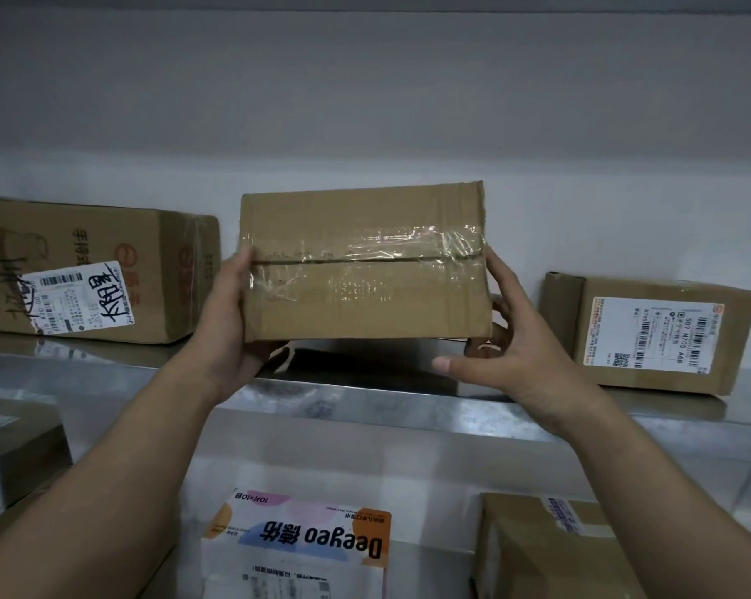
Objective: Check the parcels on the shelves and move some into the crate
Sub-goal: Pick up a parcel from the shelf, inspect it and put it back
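A brown cardboard parcel point(365, 263) sealed with clear tape is held up above the steel shelf point(365, 399), its taped face toward me. My left hand point(231, 317) grips its left end, fingers curled behind and under it. My right hand point(503, 339) holds its right end, thumb sticking out below the box and fingers behind it. No crate is in view.
On the same shelf, a large labelled carton point(84, 270) lies at the left and a smaller labelled box point(654, 335) at the right. On the shelf below sit a white "Deeyeo" package point(304, 546), a brown box point(546, 551) at the right and another box point(23, 447) at the left.
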`<state>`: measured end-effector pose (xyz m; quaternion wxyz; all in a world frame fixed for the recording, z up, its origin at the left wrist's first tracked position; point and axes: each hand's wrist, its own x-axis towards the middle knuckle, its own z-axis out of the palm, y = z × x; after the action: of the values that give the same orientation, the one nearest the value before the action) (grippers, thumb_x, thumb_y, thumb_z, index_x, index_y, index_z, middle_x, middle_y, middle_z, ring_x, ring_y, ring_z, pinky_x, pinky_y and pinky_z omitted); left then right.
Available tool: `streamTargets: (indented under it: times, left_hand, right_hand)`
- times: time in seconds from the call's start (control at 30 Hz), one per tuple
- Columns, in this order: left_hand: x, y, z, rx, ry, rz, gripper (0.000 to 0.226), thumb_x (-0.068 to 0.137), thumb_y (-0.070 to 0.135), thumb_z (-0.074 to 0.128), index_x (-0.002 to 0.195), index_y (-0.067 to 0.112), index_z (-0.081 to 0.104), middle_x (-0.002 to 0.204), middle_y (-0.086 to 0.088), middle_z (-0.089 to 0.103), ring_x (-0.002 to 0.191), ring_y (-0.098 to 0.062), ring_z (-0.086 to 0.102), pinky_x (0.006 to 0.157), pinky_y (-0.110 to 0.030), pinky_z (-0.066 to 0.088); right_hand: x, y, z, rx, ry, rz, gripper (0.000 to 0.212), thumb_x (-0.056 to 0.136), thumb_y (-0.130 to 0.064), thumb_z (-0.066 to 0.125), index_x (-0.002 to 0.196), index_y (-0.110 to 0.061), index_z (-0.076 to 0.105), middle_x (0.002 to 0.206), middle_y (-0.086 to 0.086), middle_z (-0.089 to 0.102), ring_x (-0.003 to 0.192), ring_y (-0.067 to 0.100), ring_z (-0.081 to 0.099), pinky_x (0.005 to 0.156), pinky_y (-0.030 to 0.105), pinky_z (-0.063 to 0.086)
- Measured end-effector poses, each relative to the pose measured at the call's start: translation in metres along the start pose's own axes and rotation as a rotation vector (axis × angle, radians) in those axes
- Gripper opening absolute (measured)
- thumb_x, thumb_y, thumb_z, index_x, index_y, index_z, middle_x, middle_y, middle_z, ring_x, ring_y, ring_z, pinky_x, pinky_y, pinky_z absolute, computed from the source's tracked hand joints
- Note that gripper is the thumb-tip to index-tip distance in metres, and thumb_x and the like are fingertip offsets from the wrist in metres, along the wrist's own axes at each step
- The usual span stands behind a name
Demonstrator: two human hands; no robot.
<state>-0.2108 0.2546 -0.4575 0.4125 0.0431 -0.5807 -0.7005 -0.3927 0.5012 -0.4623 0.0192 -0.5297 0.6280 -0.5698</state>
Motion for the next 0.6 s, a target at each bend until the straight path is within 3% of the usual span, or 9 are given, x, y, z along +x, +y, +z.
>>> streamTargets:
  times: [0.1, 0.2, 0.27, 0.37, 0.43, 0.47, 0.53, 0.6]
  left_hand:
    - [-0.003, 0.004, 0.001, 0.001, -0.001, -0.016, 0.077, 0.099, 0.078, 0.02, 0.103, 0.036, 0.085, 0.12, -0.003, 0.079, 0.116, -0.021, 0.072, 0.102, -0.04, 0.052]
    - [-0.004, 0.0, 0.002, -0.004, -0.033, 0.042, 0.073, 0.101, 0.076, 0.019, 0.108, 0.041, 0.083, 0.129, 0.001, 0.076, 0.135, -0.024, 0.06, 0.115, -0.048, 0.043]
    - [-0.002, -0.005, 0.001, 0.032, -0.054, 0.117, 0.064, 0.101, 0.076, 0.028, 0.118, 0.041, 0.078, 0.137, -0.003, 0.071, 0.141, -0.027, 0.054, 0.114, -0.05, 0.044]
    - [-0.005, -0.007, 0.0, 0.125, -0.079, 0.158, 0.068, 0.08, 0.088, 0.052, 0.105, 0.03, 0.077, 0.128, -0.012, 0.07, 0.129, -0.031, 0.061, 0.105, -0.053, 0.054]
    - [-0.004, -0.008, -0.003, 0.204, -0.1, 0.154, 0.098, 0.057, 0.095, 0.071, 0.113, 0.016, 0.062, 0.124, -0.01, 0.068, 0.117, -0.029, 0.065, 0.088, -0.044, 0.06]
    - [-0.004, -0.009, -0.004, 0.251, -0.112, 0.154, 0.102, 0.052, 0.092, 0.077, 0.114, 0.015, 0.056, 0.121, -0.008, 0.067, 0.111, -0.026, 0.064, 0.082, -0.041, 0.058]
    - [-0.004, -0.011, -0.005, 0.301, -0.11, 0.156, 0.076, 0.055, 0.075, 0.081, 0.105, 0.026, 0.052, 0.113, 0.004, 0.066, 0.104, -0.02, 0.063, 0.08, -0.041, 0.053]
    - [-0.004, -0.012, -0.003, 0.35, -0.09, 0.154, 0.067, 0.057, 0.062, 0.079, 0.107, 0.029, 0.051, 0.116, 0.007, 0.066, 0.104, -0.018, 0.067, 0.085, -0.043, 0.055]
  right_hand:
    - [0.003, 0.004, 0.004, 0.029, 0.11, -0.05, 0.105, 0.07, -0.018, 0.097, 0.15, -0.06, 0.043, 0.136, -0.006, 0.059, 0.11, 0.04, 0.069, 0.098, 0.046, 0.062]
    - [0.005, 0.01, 0.006, 0.052, 0.195, -0.075, 0.085, 0.069, -0.05, 0.095, 0.144, -0.053, 0.055, 0.133, -0.001, 0.064, 0.11, 0.043, 0.066, 0.099, 0.05, 0.06]
    - [0.004, 0.008, 0.008, 0.066, 0.254, -0.074, 0.065, 0.072, -0.068, 0.086, 0.13, -0.049, 0.066, 0.129, -0.001, 0.068, 0.105, 0.031, 0.068, 0.086, 0.037, 0.064]
    - [0.004, 0.003, 0.014, 0.184, 0.308, -0.048, 0.054, 0.076, -0.065, 0.073, 0.121, -0.034, 0.073, 0.126, -0.004, 0.074, 0.107, 0.008, 0.073, 0.082, 0.02, 0.061]
    - [0.004, 0.0, 0.016, 0.243, 0.306, -0.022, 0.06, 0.076, -0.062, 0.072, 0.125, -0.027, 0.07, 0.121, -0.006, 0.078, 0.107, 0.006, 0.075, 0.084, 0.02, 0.062]
    - [0.004, -0.001, 0.016, 0.267, 0.3, -0.01, 0.064, 0.075, -0.061, 0.073, 0.129, -0.025, 0.068, 0.121, -0.006, 0.078, 0.108, 0.007, 0.075, 0.083, 0.02, 0.061]
    - [0.003, -0.001, 0.015, 0.276, 0.287, 0.011, 0.068, 0.074, -0.056, 0.077, 0.133, -0.023, 0.064, 0.12, -0.006, 0.078, 0.107, 0.008, 0.076, 0.08, 0.02, 0.061]
    - [0.003, 0.0, 0.014, 0.238, 0.282, 0.021, 0.064, 0.074, -0.046, 0.082, 0.131, -0.023, 0.064, 0.115, -0.009, 0.079, 0.102, 0.007, 0.076, 0.078, 0.02, 0.062]
